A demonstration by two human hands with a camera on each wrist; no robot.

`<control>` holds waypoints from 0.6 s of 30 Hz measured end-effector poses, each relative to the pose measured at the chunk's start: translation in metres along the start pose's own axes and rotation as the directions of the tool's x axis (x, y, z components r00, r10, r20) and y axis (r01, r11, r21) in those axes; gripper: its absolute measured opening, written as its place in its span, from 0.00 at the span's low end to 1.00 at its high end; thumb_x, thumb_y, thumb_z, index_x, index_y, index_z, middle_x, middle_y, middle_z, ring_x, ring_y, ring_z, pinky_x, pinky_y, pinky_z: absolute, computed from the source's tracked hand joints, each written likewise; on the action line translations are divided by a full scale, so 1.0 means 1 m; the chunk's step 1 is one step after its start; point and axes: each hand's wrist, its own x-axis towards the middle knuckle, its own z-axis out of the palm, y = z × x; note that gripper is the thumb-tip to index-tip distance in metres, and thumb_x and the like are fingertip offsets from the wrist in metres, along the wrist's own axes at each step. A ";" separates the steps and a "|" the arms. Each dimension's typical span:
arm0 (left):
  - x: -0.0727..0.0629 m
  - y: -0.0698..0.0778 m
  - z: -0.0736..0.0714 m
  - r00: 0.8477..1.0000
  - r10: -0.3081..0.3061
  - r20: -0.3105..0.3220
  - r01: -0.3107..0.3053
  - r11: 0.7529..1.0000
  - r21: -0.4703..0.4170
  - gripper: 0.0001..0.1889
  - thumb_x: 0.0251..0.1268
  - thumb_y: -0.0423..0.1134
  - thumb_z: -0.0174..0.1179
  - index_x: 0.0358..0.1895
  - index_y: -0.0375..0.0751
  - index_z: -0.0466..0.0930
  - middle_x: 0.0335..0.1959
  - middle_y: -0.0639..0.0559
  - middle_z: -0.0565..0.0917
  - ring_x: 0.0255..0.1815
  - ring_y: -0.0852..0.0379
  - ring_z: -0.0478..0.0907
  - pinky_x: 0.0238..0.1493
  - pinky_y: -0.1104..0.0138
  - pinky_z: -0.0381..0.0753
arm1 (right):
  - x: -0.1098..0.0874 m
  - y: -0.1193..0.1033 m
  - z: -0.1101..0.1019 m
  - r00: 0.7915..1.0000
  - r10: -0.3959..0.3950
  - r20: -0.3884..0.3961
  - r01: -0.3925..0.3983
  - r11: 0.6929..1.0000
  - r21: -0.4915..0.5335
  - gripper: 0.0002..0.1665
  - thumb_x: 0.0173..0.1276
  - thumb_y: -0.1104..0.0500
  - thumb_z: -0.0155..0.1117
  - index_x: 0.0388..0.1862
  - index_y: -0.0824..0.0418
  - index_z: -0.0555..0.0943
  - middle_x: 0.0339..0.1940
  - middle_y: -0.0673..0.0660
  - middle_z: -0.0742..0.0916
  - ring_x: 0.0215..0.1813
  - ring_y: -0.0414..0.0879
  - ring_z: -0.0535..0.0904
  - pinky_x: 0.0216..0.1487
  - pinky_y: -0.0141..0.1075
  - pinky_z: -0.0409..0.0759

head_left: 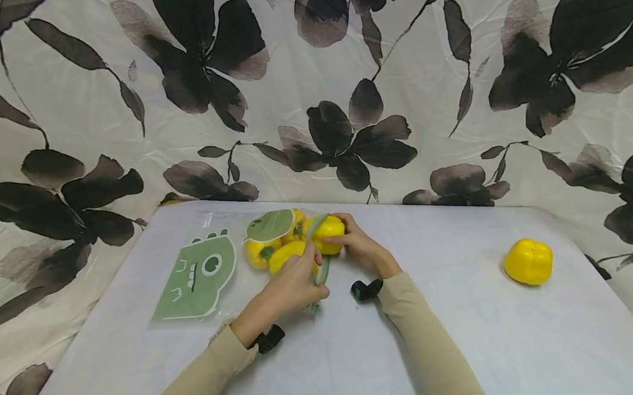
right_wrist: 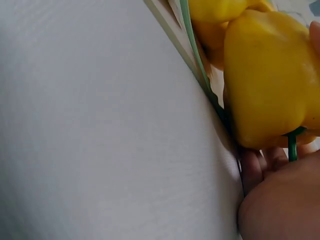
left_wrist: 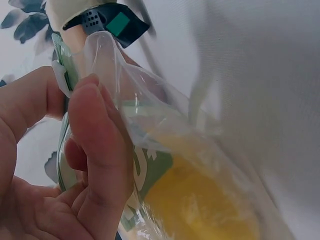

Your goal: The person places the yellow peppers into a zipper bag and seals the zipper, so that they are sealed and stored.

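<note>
A clear plastic zipper bag with a green cartoon monster print lies on the table, several yellow bell peppers inside. My left hand pinches the green-edged rim of its mouth between thumb and fingers. In the left wrist view, a white zipper slider sits on the green edge close to the thumb. At the opening, my right hand grips another yellow bell pepper. The right wrist view shows this pepper with its green stem toward the palm, right beside the bag's green edge.
One more yellow bell pepper lies at the right of the white table. A white cloth with dark flowers hangs behind the table's far edge. Each wrist wears a black strap-on device.
</note>
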 end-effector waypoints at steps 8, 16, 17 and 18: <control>-0.001 0.000 0.000 1.000 0.027 -0.007 -0.027 1.000 0.002 0.23 0.52 0.29 0.66 0.48 0.40 0.63 0.13 0.53 0.71 0.10 0.59 0.67 0.16 0.70 0.66 | -0.005 0.002 0.007 0.991 -0.125 -0.037 0.116 0.977 -0.181 0.41 0.59 0.64 0.71 0.67 0.59 0.61 0.63 0.63 0.71 0.61 0.55 0.70 0.63 0.45 0.68; 0.000 0.000 0.001 1.000 0.009 -0.018 -0.009 1.000 0.013 0.23 0.52 0.31 0.67 0.47 0.41 0.63 0.13 0.52 0.71 0.10 0.59 0.69 0.17 0.69 0.69 | -0.002 0.007 -0.007 0.991 -0.088 0.097 0.100 0.988 -0.120 0.43 0.61 0.68 0.67 0.73 0.57 0.60 0.70 0.59 0.69 0.68 0.54 0.65 0.72 0.49 0.59; 0.000 0.000 0.000 1.000 0.006 -0.018 -0.006 1.000 0.010 0.23 0.52 0.31 0.67 0.47 0.41 0.63 0.13 0.52 0.71 0.10 0.58 0.69 0.17 0.68 0.69 | -0.002 0.007 -0.009 0.990 -0.081 0.117 0.093 0.990 -0.101 0.44 0.62 0.69 0.65 0.74 0.57 0.59 0.72 0.58 0.68 0.70 0.54 0.63 0.74 0.51 0.54; 0.000 0.000 0.000 1.000 0.003 -0.017 -0.003 1.000 0.008 0.23 0.52 0.31 0.67 0.47 0.41 0.63 0.13 0.52 0.71 0.10 0.58 0.69 0.17 0.68 0.69 | -0.003 0.007 -0.010 0.987 -0.078 0.138 0.090 0.993 -0.082 0.44 0.62 0.70 0.63 0.75 0.57 0.58 0.73 0.59 0.67 0.71 0.54 0.61 0.75 0.52 0.50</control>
